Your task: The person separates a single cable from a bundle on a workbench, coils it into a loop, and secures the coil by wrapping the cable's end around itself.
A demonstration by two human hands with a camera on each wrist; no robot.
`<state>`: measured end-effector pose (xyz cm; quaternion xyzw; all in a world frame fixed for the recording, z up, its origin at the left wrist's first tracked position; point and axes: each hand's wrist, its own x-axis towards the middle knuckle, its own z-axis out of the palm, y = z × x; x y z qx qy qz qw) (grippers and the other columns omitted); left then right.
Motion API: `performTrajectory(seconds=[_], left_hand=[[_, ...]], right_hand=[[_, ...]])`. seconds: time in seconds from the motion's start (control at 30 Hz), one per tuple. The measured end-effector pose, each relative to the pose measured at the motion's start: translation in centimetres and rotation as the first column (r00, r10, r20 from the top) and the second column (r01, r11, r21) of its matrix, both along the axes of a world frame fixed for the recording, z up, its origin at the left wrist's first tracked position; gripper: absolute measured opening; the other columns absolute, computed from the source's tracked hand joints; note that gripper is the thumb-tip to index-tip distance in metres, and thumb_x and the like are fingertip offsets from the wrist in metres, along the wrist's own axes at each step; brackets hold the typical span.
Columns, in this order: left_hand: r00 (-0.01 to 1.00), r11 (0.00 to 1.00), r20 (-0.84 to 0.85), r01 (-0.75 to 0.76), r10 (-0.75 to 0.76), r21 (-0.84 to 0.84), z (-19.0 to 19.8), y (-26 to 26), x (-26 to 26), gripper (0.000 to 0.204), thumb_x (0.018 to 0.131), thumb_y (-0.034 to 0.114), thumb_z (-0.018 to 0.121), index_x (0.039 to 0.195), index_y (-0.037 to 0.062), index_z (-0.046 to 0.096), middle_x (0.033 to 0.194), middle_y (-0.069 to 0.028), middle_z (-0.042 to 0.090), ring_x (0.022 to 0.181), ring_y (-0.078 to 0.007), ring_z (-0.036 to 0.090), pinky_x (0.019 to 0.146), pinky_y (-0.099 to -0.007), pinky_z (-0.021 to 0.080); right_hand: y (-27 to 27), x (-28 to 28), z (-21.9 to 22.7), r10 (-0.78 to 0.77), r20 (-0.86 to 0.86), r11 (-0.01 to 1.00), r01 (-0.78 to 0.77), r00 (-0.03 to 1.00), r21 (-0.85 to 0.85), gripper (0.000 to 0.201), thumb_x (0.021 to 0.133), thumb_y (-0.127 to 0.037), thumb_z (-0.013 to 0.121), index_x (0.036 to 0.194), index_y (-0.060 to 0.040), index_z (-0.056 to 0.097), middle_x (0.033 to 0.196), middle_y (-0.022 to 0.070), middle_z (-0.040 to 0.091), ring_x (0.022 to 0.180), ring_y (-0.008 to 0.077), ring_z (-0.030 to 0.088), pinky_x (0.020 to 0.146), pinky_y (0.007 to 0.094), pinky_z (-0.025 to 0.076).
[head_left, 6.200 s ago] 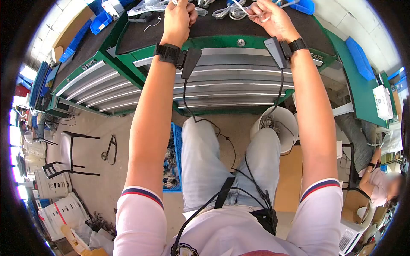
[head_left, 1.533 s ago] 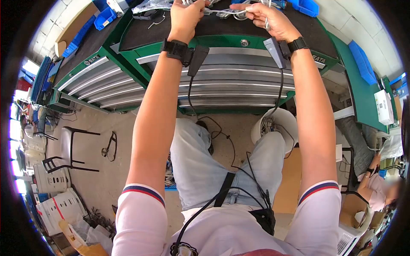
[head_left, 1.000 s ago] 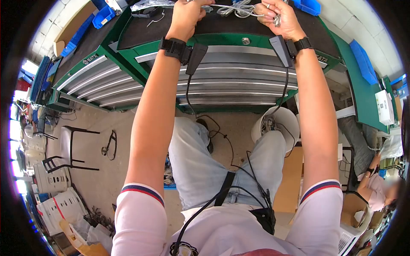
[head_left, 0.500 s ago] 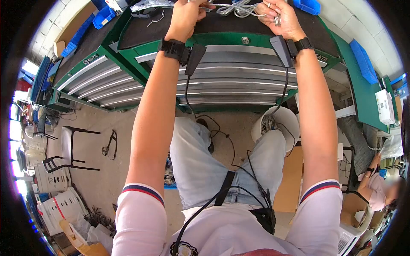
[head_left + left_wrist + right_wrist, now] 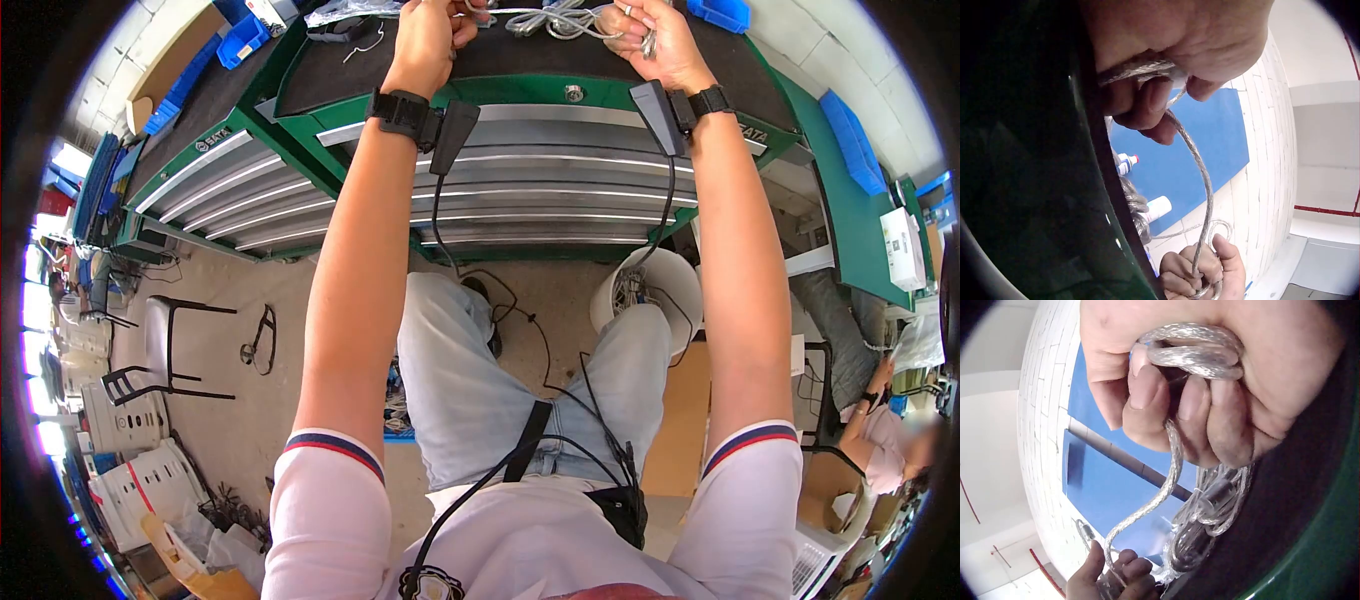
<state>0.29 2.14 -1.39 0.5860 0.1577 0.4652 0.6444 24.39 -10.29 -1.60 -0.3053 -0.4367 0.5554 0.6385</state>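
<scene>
A silver braided cable [image 5: 1194, 349] is gathered in short loops inside my right hand [image 5: 665, 48], whose fingers curl round them. From there one length of the cable [image 5: 1205, 181] runs across to my left hand [image 5: 425, 45]. The left fingers curl round that cable, as the left wrist view shows. Both hands are above the dark top of the green tool cabinet [image 5: 540, 92], near the upper edge of the head view. Behind and between them lies a bundle of similar coiled cable [image 5: 1213, 506]; the far end of the cable is hidden.
A clear plastic bag [image 5: 350, 12] and a dark object lie left on the cabinet top, with a short white wire [image 5: 368, 45]. Blue bins [image 5: 245, 42] stand at both sides. Below are a white bucket [image 5: 675, 295] and a chair [image 5: 160, 345]. Another person sits at far right.
Over the last seconds my right hand has shifted right and cable loops have gathered in its palm. Lately my left hand has turned and moved slightly left, while the right stays in place.
</scene>
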Motion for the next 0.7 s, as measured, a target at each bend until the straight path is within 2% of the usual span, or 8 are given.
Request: performTrajectory(seconds=[0.13, 0.23, 0.3, 0.43, 0.53, 0.6, 0.63, 0.7], left_hand=[[1.0, 1.0, 0.019, 0.004, -0.004, 0.001, 0.3, -0.4, 0.1, 0.053, 0.104, 0.052, 0.044, 0.074, 0.0097, 0.056, 0.071, -0.0036, 0.059, 0.055, -0.0088, 0.046, 0.044, -0.0222, 0.026], [0.999, 1.0, 0.027, 0.025, -0.025, 0.01, 0.1, 0.1, 0.0, 0.054, 0.104, 0.051, 0.044, 0.075, 0.0082, 0.058, 0.073, -0.006, 0.061, 0.052, -0.01, 0.046, 0.044, -0.0226, 0.026], [0.995, 0.989, -0.049, 0.093, -0.088, 0.114, -0.1, 0.6, -0.4, 0.052, 0.105, 0.045, 0.043, 0.076, 0.0052, 0.06, 0.072, -0.0084, 0.062, 0.049, -0.0106, 0.045, 0.043, -0.0229, 0.027], [0.996, 0.991, -0.001, 0.092, -0.093, 0.095, -0.2, 0.1, 0.0, 0.049, 0.104, 0.038, 0.04, 0.077, 0.0021, 0.062, 0.07, -0.0103, 0.063, 0.046, -0.0111, 0.042, 0.043, -0.0235, 0.027], [0.996, 0.991, -0.003, 0.09, -0.09, 0.094, 0.0, -0.1, -0.1, 0.049, 0.103, 0.035, 0.038, 0.08, -0.0005, 0.063, 0.073, -0.0124, 0.066, 0.046, -0.0111, 0.042, 0.043, -0.0236, 0.027], [0.995, 0.992, -0.027, 0.096, -0.094, 0.086, 0.0, 0.0, -0.1, 0.051, 0.104, 0.035, 0.037, 0.083, -0.0026, 0.064, 0.079, -0.0148, 0.069, 0.046, -0.0108, 0.041, 0.044, -0.0232, 0.027], [0.995, 0.992, -0.027, 0.097, -0.095, 0.086, 0.1, -0.1, -0.1, 0.051, 0.104, 0.035, 0.037, 0.083, -0.0026, 0.064, 0.079, -0.0148, 0.069, 0.046, -0.0108, 0.041, 0.044, -0.0232, 0.027], [0.995, 0.991, -0.026, 0.094, -0.092, 0.093, 0.3, -0.4, -0.1, 0.048, 0.104, 0.031, 0.037, 0.089, -0.0045, 0.065, 0.086, -0.0173, 0.071, 0.047, -0.0102, 0.04, 0.044, -0.023, 0.028]], right_hand=[[-0.1, -0.2, 0.2, 0.076, 0.002, 0.996, -0.076, 0.997, 0.041, 0.036, 0.099, -0.026, 0.05, 0.066, -0.0154, 0.041, 0.054, -0.0038, 0.033, 0.046, 0.0089, 0.032, 0.046, 0.0242, 0.026], [-0.4, -0.6, 0.3, -0.031, 0.072, 0.998, 0.027, 0.997, 0.052, 0.037, 0.099, -0.026, 0.051, 0.064, -0.0159, 0.042, 0.052, -0.004, 0.036, 0.046, 0.0089, 0.034, 0.046, 0.0244, 0.026], [-0.4, -0.8, 0.3, -0.1, 0.161, 0.994, 0.094, 0.982, 0.048, 0.036, 0.099, -0.026, 0.053, 0.065, -0.0157, 0.046, 0.05, -0.0039, 0.038, 0.045, 0.0088, 0.035, 0.045, 0.025, 0.026], [-0.4, -0.9, 0.3, -0.063, 0.222, 0.992, 0.036, 0.973, 0.122, 0.035, 0.099, -0.027, 0.054, 0.066, -0.0153, 0.048, 0.05, -0.0041, 0.039, 0.044, 0.0083, 0.035, 0.046, 0.0251, 0.026], [-1.0, -2.2, 1.2, -0.105, 0.245, 0.993, 0.086, 0.964, 0.087, 0.031, 0.099, -0.027, 0.055, 0.072, -0.0119, 0.06, 0.049, -0.0054, 0.039, 0.044, 0.0074, 0.035, 0.048, 0.0244, 0.026], [-2.1, -3.7, 2.4, -0.115, 0.384, 0.993, 0.117, 0.916, 0.017, 0.029, 0.098, -0.028, 0.058, 0.082, -0.0076, 0.071, 0.051, -0.0065, 0.038, 0.046, 0.0063, 0.033, 0.049, 0.0243, 0.025], [-2.4, -4.3, 2.8, -0.115, 0.384, 0.993, 0.118, 0.916, 0.017, 0.029, 0.098, -0.028, 0.058, 0.082, -0.0076, 0.071, 0.051, -0.0065, 0.038, 0.046, 0.0063, 0.033, 0.049, 0.0243, 0.025], [-2.7, -5.2, 3.3, -0.186, 0.607, 0.972, 0.237, 0.773, -0.004, 0.029, 0.097, -0.029, 0.06, 0.095, -0.0055, 0.076, 0.052, -0.0071, 0.037, 0.048, 0.0057, 0.032, 0.05, 0.0247, 0.023]])
